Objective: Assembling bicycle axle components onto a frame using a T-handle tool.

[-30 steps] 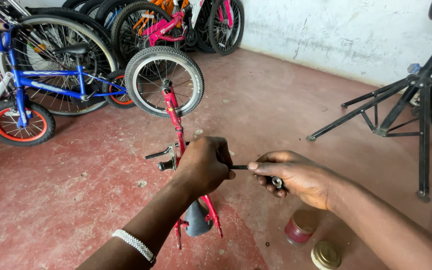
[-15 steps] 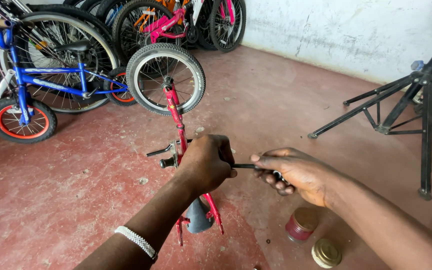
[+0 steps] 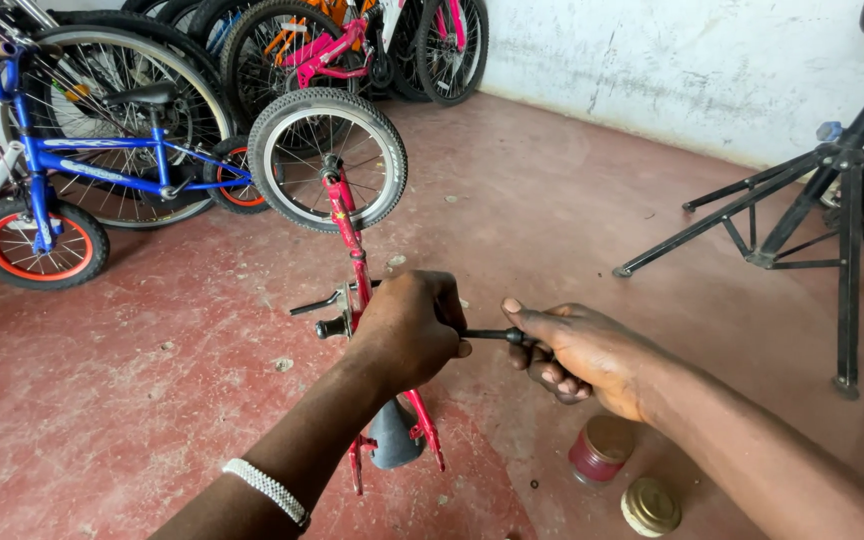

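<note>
A small red bicycle [image 3: 350, 230] stands in front of me with its knobby front wheel [image 3: 327, 160] pointing away. My left hand [image 3: 407, 330] is closed around the middle of its handlebar, covering the stem. A black grip end and brake lever [image 3: 324, 310] stick out to the left of that hand. My right hand [image 3: 577, 350] is wrapped around a thin black tool [image 3: 492, 335] that runs leftward into the spot under my left hand. A grey saddle [image 3: 392, 435] shows below my left forearm, which wears a white beaded bracelet [image 3: 267, 490].
A small red tin [image 3: 600, 448] and its gold lid [image 3: 650, 506] lie on the red concrete floor by my right arm. Several bicycles, one blue [image 3: 82, 165] and one pink [image 3: 337, 45], are parked at the back left. A black tripod repair stand [image 3: 822, 190] rises on the right, near a white wall [image 3: 692, 60].
My right hand has shifted its fingers slightly on the tool. The view has drifted a little. The left hand stays on the handlebar.
</note>
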